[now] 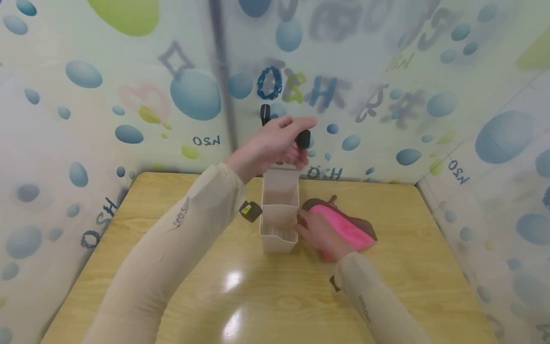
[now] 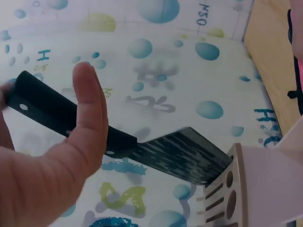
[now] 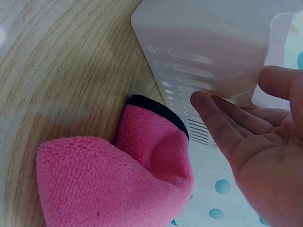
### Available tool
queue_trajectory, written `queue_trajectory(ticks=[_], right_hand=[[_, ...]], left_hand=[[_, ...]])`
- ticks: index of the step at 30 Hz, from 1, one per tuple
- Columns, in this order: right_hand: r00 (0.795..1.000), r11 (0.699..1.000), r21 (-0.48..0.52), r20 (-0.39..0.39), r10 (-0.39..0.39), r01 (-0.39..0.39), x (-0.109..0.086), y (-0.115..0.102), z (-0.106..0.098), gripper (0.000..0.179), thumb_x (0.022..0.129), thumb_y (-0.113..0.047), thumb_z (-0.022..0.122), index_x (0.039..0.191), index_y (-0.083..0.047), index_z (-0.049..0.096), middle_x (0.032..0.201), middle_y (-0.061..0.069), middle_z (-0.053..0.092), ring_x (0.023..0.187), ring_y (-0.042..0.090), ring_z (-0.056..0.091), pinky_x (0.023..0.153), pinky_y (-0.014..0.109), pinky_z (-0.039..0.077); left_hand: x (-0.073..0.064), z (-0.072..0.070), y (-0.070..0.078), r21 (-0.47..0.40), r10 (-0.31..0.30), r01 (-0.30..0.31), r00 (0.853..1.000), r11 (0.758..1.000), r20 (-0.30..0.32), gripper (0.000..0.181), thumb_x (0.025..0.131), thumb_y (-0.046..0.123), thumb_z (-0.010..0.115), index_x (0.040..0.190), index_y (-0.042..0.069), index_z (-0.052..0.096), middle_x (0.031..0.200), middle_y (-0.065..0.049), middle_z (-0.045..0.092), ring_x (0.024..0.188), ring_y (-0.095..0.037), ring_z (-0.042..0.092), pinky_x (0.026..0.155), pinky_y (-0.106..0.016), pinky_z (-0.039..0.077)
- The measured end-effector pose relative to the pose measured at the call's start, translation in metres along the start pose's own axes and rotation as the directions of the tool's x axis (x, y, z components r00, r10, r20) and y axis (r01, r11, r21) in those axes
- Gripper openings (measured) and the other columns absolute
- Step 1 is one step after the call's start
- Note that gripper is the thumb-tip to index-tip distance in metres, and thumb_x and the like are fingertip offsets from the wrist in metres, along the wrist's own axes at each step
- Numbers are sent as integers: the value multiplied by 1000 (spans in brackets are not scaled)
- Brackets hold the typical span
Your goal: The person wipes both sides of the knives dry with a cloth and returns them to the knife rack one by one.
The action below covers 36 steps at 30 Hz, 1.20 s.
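In the left wrist view a knife [image 2: 182, 153] with a broad patterned blade and riveted black handle slants into the slotted top of a white plastic knife holder [image 1: 279, 243]. My left hand [image 1: 279, 143] holds the handle above the holder's back end, with the thumb [image 2: 87, 109] across it. The holder stands on the table, with two open compartments in front. My right hand [image 1: 318, 229] grips its right side wall, thumb at the rim and fingers along the perforated side [image 3: 189, 71]. A pink cloth [image 1: 343, 227] with dark trim lies beside that hand.
The wooden table [image 1: 206, 296] meets patterned walls [image 1: 369, 57] at the back and sides. A black piece [image 1: 265, 113] shows behind the left hand; its kind is unclear. A small black box [image 1: 250, 211] sits beneath the left wrist.
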State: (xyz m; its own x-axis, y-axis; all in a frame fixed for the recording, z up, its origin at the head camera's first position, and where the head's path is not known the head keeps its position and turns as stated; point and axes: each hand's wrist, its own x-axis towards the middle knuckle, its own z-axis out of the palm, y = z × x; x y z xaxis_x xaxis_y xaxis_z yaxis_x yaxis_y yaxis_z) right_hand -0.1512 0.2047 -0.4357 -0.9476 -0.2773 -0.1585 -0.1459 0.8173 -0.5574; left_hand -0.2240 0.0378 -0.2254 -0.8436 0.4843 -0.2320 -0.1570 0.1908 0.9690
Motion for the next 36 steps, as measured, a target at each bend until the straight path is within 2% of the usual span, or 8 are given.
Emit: queue_trajectory(ticks=[5, 10, 13, 18, 21, 23, 33, 36], right_hand=[[999, 999, -2, 7, 36, -36, 0, -1, 2, 46, 104, -25, 62, 145, -4, 55, 129, 16, 69, 116, 30, 67, 102, 48, 52], [1000, 1000, 4, -18, 10, -10, 0, 0, 4, 42, 103, -21, 64, 141, -3, 59, 123, 15, 71, 109, 28, 69, 99, 47, 54], [1000, 1000, 21, -24, -4, 5, 0, -1, 4, 39, 103, -20, 64, 138, -3, 60, 118, 12, 73, 101, 24, 69, 95, 45, 56], [1000, 999, 40, -20, -1, 1, -2, -2, 3, 38, 103, -19, 64, 138, -3, 60, 123, 13, 72, 109, 25, 69, 99, 45, 54], [1000, 999, 40, -21, -3, 3, -2, -2, 2, 37, 103, -18, 63, 137, -3, 61, 126, 15, 71, 114, 28, 68, 100, 47, 54], [1000, 999, 37, -26, -9, 10, -2, -1, 3, 38, 103, -18, 63, 137, -2, 60, 126, 16, 70, 115, 29, 68, 100, 47, 53], [999, 999, 38, -30, -16, 17, -2, 0, 2, 35, 102, -19, 64, 134, -3, 63, 119, 12, 73, 104, 23, 69, 96, 45, 56], [999, 999, 43, -30, -20, 22, -2, 1, 2, 34, 103, -18, 64, 134, -4, 62, 115, 11, 73, 94, 18, 67, 92, 43, 56]], left_hand=[[-4, -5, -2, 225, 70, -76, 997, 971, 34, 61, 91, 43, 79, 135, 15, 47, 100, -13, 73, 86, -25, 76, 99, -41, 53], [-4, -6, -4, 388, 177, -178, 983, 904, 38, 43, 95, 21, 76, 128, 14, 49, 92, -11, 73, 79, -24, 76, 96, -40, 54], [-3, -4, -4, 528, 262, -239, 965, 815, 34, 28, 100, 22, 70, 120, 13, 52, 84, -8, 73, 72, -22, 75, 89, -37, 55], [-1, -2, -4, 761, 439, -317, 897, 566, 47, 25, 101, 26, 69, 117, 9, 63, 96, -6, 68, 82, -19, 65, 81, -35, 51], [0, -2, -4, 813, 512, -344, 857, 470, 67, 31, 99, 28, 72, 122, 6, 68, 107, -7, 62, 97, -20, 58, 85, -35, 49], [2, -2, -4, 815, 540, -355, 840, 459, 62, 35, 98, 28, 74, 125, 6, 69, 112, -6, 60, 104, -21, 57, 90, -35, 49], [19, -9, -5, 752, 631, -411, 776, 515, -8, 22, 96, 18, 75, 110, 2, 71, 112, -12, 72, 102, -25, 69, 90, -33, 55], [25, -10, -3, 730, 609, -384, 791, 565, -55, 21, 96, 20, 75, 109, 4, 71, 108, -10, 72, 94, -21, 66, 84, -30, 54]])
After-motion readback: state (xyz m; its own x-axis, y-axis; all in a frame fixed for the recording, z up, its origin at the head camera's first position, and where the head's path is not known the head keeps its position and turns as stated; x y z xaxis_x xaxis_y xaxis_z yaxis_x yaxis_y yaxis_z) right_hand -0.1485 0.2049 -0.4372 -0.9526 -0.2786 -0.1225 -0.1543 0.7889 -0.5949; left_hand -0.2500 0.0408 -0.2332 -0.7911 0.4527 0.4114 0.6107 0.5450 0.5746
